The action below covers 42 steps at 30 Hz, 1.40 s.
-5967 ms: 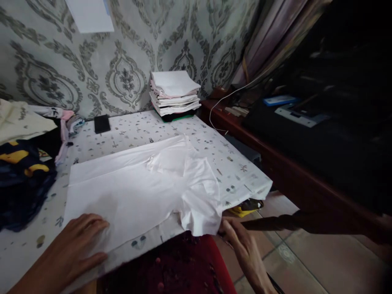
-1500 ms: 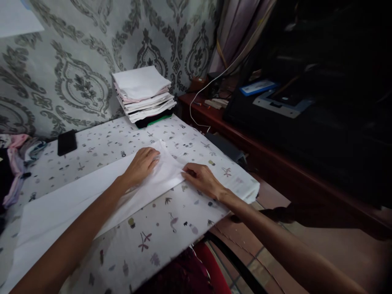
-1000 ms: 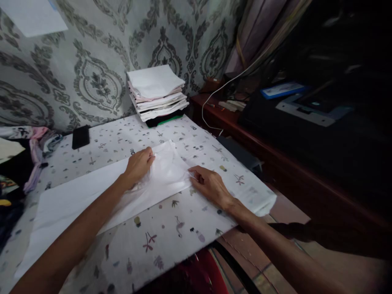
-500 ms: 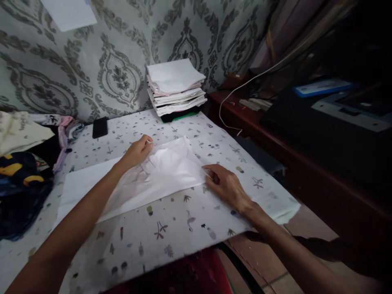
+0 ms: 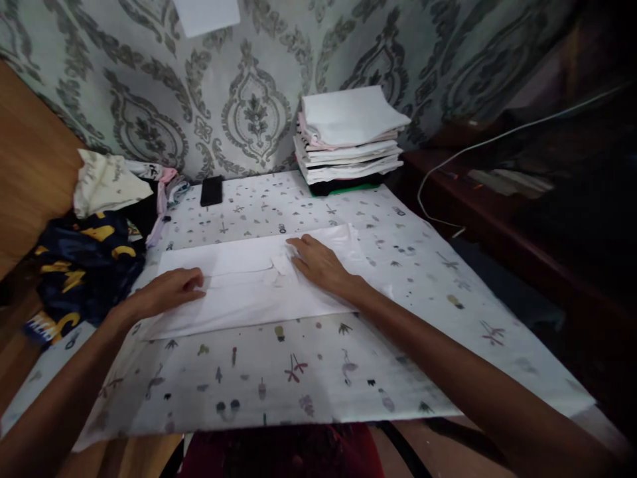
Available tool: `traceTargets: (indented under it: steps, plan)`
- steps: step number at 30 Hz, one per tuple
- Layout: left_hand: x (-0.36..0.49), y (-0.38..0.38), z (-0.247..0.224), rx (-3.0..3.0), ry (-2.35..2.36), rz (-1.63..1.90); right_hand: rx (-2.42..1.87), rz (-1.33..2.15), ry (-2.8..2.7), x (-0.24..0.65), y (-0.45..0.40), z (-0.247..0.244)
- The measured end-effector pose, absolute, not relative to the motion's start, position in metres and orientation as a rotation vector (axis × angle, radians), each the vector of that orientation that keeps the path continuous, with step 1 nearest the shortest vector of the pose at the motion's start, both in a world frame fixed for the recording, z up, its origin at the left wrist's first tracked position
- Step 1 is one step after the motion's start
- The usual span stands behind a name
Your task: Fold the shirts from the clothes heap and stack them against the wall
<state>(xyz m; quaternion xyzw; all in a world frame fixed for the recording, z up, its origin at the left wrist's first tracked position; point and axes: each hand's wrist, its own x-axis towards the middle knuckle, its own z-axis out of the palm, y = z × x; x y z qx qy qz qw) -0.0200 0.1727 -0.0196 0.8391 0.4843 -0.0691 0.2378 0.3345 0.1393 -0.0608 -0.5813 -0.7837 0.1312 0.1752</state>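
A white cloth garment lies folded into a long strip across the table, with a small crumpled fold near its middle. At the strip's left end, my left hand rests on the fabric, thumb and fingers apart and curved. My right hand lies palm down on the right half, just beside the crumpled fold, its fingers stretched out. Neither hand grips the cloth. The garment's exact kind cannot be made out.
A neat stack of folded clothes stands at the back. A black phone lies near the wall. Loose clothes are heaped at the left. A white cable hangs over the dark furniture at right. Patterned cloth covers the table.
Both hands have released their pinch on the garment. My left hand moved to its left end and my right hand moved inward onto it. The fabric lies flatter, and the view has turned left.
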Motion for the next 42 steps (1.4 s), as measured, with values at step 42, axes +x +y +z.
traceTargets:
  steps: [42]
  plan:
    - [-0.104, 0.256, -0.064, 2.328, 1.773, 0.366, -0.912, 0.170, -2.835, 0.045, 0.102, -0.051]
